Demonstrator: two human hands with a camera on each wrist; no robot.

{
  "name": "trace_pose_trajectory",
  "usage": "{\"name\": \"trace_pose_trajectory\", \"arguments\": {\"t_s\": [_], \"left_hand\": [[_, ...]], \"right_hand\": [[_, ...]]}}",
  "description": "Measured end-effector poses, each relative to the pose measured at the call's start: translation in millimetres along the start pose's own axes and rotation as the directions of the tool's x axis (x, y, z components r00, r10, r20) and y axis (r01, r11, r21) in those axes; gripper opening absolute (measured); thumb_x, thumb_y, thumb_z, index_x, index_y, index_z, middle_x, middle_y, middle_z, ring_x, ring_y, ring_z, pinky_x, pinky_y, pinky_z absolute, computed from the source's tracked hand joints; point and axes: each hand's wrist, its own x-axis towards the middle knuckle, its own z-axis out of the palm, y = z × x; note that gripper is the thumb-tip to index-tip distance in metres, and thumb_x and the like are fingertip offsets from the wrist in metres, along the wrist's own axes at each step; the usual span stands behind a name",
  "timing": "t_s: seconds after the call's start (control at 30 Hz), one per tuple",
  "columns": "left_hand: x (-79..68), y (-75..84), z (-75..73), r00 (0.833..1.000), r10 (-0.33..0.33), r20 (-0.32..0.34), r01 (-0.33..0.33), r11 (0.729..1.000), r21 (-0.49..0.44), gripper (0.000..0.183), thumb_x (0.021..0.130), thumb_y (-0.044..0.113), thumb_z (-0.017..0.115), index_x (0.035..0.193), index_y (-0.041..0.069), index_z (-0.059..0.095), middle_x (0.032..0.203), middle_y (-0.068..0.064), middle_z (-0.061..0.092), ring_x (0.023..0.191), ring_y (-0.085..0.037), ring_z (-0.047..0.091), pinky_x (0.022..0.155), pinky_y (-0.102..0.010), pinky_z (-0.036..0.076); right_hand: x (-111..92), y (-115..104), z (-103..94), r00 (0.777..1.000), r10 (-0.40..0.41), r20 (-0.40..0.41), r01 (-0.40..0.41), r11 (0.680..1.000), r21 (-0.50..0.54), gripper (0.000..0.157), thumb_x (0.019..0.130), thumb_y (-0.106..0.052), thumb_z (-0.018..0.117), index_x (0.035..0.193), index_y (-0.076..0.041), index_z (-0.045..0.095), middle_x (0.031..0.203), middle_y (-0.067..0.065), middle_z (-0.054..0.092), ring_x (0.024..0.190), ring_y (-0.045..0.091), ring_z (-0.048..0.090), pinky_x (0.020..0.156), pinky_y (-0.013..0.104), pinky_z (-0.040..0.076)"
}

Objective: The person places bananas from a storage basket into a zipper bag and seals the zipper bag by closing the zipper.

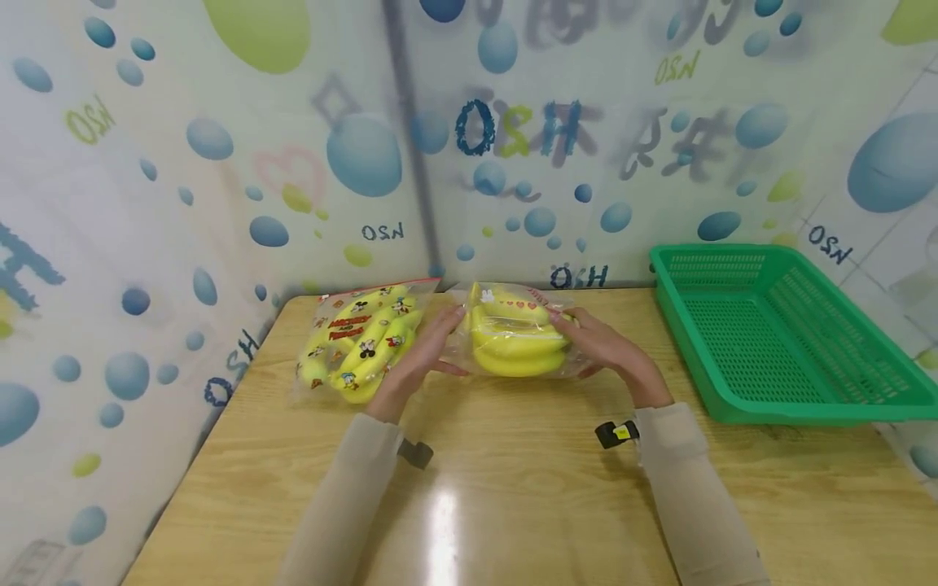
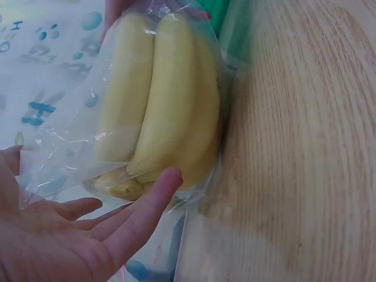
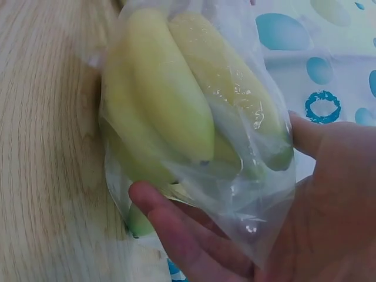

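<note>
A clear zip bag of yellow bananas (image 1: 516, 346) lies on the table between my two hands. At its left end is my left hand (image 1: 425, 350), fingers spread and nearly straight, one fingertip overlapping the bag in the left wrist view. My right hand (image 1: 601, 346) cups the other end with loosely bent fingers. In the right wrist view the plastic corner lies across that palm, with fingers on either side. To the left rests a second bag of bananas (image 1: 366, 342), printed with cartoon figures and edged in red along its top.
A green plastic basket (image 1: 703, 358) with a perforated base stands at the right of the wooden table (image 1: 513, 488). A curtain printed with bubbles (image 1: 352, 155) hangs right behind the table's back edge and along the left side.
</note>
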Motion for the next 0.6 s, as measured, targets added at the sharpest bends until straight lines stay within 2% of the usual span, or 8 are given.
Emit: {"name": "trace_pose_trajectory", "arguments": {"t_s": [0.2,0.3,0.33,0.47,0.6], "left_hand": [[-1.2,0.5,-2.7,1.0,0.008,-0.007,-0.008,1.0,0.017,0.075,0.108,0.054,0.038,0.166,0.012,0.014,0.172,-0.015,0.015,0.155,-0.042,0.026,0.084,-0.05,0.062],[-1.0,0.9,-3.7,1.0,0.008,-0.01,-0.008,1.0,0.021,0.076,0.107,0.055,0.041,0.166,0.014,0.015,0.172,-0.013,0.015,0.154,-0.043,0.029,0.084,-0.05,0.062],[-1.0,1.2,-3.8,1.0,0.01,-0.011,-0.01,1.0,0.023,0.076,0.107,0.055,0.04,0.166,0.013,0.015,0.173,-0.014,0.014,0.154,-0.044,0.029,0.085,-0.05,0.062],[-0.6,2.8,-4.3,0.999,0.043,-0.033,-0.041,0.997,0.066,0.076,0.108,0.056,0.035,0.166,0.011,0.013,0.172,-0.016,0.017,0.153,-0.044,0.03,0.092,-0.055,0.059],[-3.3,7.9,-5.7,0.989,0.101,-0.108,-0.082,0.983,0.164,0.078,0.106,0.057,0.042,0.165,0.015,0.015,0.168,-0.02,0.025,0.151,-0.043,0.034,0.11,-0.061,0.045]], "right_hand": [[-1.0,0.4,-1.4,1.0,-0.001,-0.007,0.001,1.0,-0.021,0.088,0.106,-0.064,0.031,0.164,-0.004,0.003,0.165,0.034,0.018,0.105,0.042,0.07,0.083,0.051,0.062],[-0.9,0.3,-1.8,1.0,-0.007,-0.006,0.007,0.999,-0.031,0.089,0.106,-0.064,0.032,0.165,-0.004,0.004,0.165,0.034,0.02,0.103,0.039,0.071,0.083,0.051,0.062],[-0.8,0.4,-2.1,1.0,-0.003,-0.009,0.002,0.999,-0.036,0.089,0.105,-0.065,0.032,0.165,-0.005,0.004,0.165,0.034,0.021,0.104,0.041,0.071,0.083,0.05,0.062],[-2.9,-1.2,-5.2,0.999,0.008,-0.045,-0.011,0.997,-0.077,0.088,0.105,-0.065,0.031,0.165,-0.005,0.006,0.164,0.035,0.022,0.124,0.05,0.06,0.082,0.048,0.063],[-9.7,-4.1,-12.9,0.994,-0.008,-0.113,-0.006,0.993,-0.121,0.087,0.106,-0.064,0.03,0.164,-0.002,0.009,0.161,0.036,0.028,0.136,0.053,0.049,0.088,0.049,0.061]]}}
